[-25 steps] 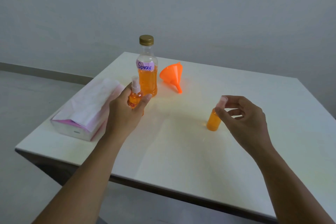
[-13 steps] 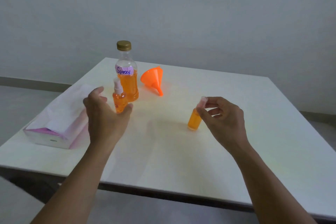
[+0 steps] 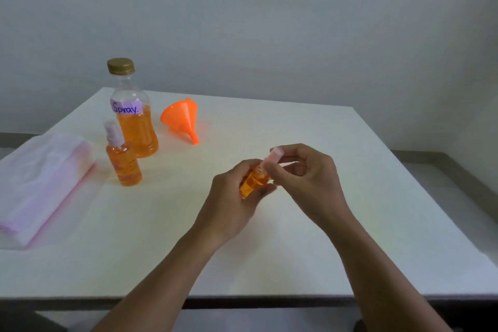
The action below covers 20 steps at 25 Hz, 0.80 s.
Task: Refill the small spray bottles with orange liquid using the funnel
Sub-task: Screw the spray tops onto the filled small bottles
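A soft pink-and-white pack [image 3: 40, 183] lies on the white desk [image 3: 350, 183], well to the left of the large bottle [image 3: 134, 127]. That large bottle stands upright toward the far left of the desk, gold-capped, labelled "Spray." and more than half full of orange liquid. Just in front of it and slightly to its left stands a small spray bottle [image 3: 124, 167], upright, full of orange, with its clear pump head on. Just right of the large bottle the orange funnel [image 3: 180, 118] lies on its side, spout pointing toward the near edge. Further right and nearer the viewer, the left hand [image 3: 231, 202] has its fingers [image 3: 265, 191] clasped round a second small spray bottle [image 3: 253, 183], held tilted with its top leaning right. The right hand [image 3: 312, 183] pinches that bottle's pale pink cap [image 3: 273, 156] between thumb and fingertips.
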{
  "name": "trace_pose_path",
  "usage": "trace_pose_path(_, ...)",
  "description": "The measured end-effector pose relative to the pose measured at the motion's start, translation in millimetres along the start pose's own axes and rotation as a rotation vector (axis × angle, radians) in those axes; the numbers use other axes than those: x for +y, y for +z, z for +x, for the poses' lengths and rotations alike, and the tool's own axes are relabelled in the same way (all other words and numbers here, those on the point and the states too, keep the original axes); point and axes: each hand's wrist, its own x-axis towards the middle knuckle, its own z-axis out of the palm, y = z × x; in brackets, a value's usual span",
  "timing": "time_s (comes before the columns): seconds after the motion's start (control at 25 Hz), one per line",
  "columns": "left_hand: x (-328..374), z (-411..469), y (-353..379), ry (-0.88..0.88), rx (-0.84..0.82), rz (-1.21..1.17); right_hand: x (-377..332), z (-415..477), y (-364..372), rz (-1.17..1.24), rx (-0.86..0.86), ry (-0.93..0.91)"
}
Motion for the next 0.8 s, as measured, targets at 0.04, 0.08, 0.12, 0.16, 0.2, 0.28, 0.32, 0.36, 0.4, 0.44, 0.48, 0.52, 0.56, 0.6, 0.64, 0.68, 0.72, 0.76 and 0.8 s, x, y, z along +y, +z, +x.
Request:
trace_pose_path(0.04,0.8,3.4,3.4,0.023,-0.016,0.017,2.9,2.2,-6.6,-0.032,-0.01,0.008)
trace_pose_path(0.08,1.8,6.3,6.6,0.038,-0.039,0.032,5.6,4.1,-13.3,-0.055,-0.021,0.021)
trace_pose_path(0.12,2.4,8.5,9.9,0.044,-0.061,0.035,8.1,6.0,-19.6,-0.064,-0.031,0.042)
trace_pose_path(0.16,2.3,10.1,13.1,0.043,-0.083,0.033,10.3,7.4,-24.9,-0.069,-0.041,0.062)
trace_pose_path(0.2,2.0,11.2,16.1,0.042,-0.102,0.034,12.1,8.5,-29.0,-0.08,-0.051,0.069)
trace_pose_path(0.28,2.0,12.4,20.1,0.047,-0.132,0.051,14.4,9.9,-33.2,-0.118,-0.059,0.058)
trace_pose_path(0.32,2.0,12.8,20.9,0.05,-0.141,0.055,14.4,10.0,-34.1,-0.124,-0.056,0.054)
trace_pose_path(0.36,1.6,13.5,21.2,0.052,-0.145,0.059,13.9,10.5,-34.6,-0.121,-0.05,0.051)
trace_pose_path(0.4,1.0,14.3,21.5,0.051,-0.149,0.066,13.9,10.7,-35.4,-0.118,-0.046,0.05)
trace_pose_path(0.44,0.4,15.0,21.4,0.048,-0.151,0.075,14.3,10.9,-35.7,-0.118,-0.046,0.047)
trace_pose_path(0.48,0.0,15.3,20.8,0.043,-0.151,0.08,14.5,10.7,-35.8,-0.118,-0.05,0.043)
trace_pose_path(0.52,-0.5,15.6,20.0,0.042,-0.154,0.084,14.5,10.3,-35.6,-0.114,-0.053,0.041)
trace_pose_path(0.56,-0.5,16.0,18.8,0.046,-0.158,0.089,14.4,9.7,-35.3,-0.108,-0.055,0.038)
trace_pose_path(0.6,-0.6,16.3,17.2,0.054,-0.164,0.098,14.3,8.9,-34.8,-0.103,-0.059,0.036)
trace_pose_path(0.64,-0.5,16.6,15.6,0.061,-0.171,0.107,14.1,8.5,-34.4,-0.098,-0.063,0.035)
trace_pose_path(0.68,-0.4,16.4,13.8,0.065,-0.178,0.114,13.4,8.2,-34.2,-0.092,-0.067,0.036)
trace_pose_path(0.72,-0.3,16.6,12.3,0.066,-0.183,0.118,12.6,7.7,-33.8,-0.087,-0.073,0.037)
trace_pose_path(0.76,-0.7,16.6,11.1,0.064,-0.185,0.116,11.9,7.5,-33.0,-0.082,-0.078,0.039)
trace_pose_path(0.8,-1.4,16.4,10.1,0.06,-0.184,0.114,11.2,7.3,-32.0,-0.071,-0.08,0.046)
